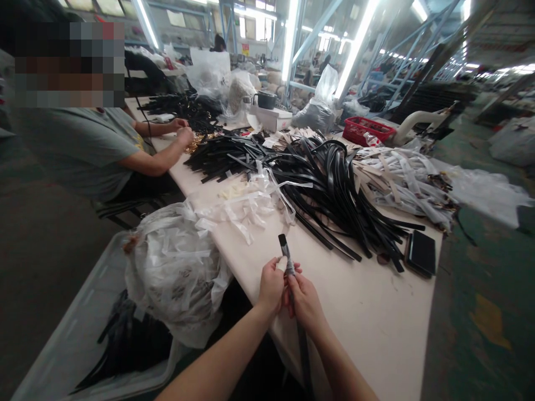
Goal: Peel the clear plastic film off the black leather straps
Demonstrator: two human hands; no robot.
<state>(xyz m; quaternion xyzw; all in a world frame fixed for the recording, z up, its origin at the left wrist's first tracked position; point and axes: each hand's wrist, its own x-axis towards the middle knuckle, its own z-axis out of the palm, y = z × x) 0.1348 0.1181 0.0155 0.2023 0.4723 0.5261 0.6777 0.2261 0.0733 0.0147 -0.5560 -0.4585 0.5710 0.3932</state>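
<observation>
Both my hands meet on one black strap over the front edge of the table. Its squared end points up and away from me, and the rest hangs down between my forearms. My left hand is closed on the strap near that end, with a pale wrap around one finger. Just below and to the right, my right hand grips the same strap. Some greyish clear film shows around the strap between my fingers. A pile of long black straps lies just beyond my hands.
White plastic strips lie left of the strap pile. A dark flat case sits at the right edge. A stuffed plastic bag rests on a bin at left. Another person sits there. A red basket stands behind.
</observation>
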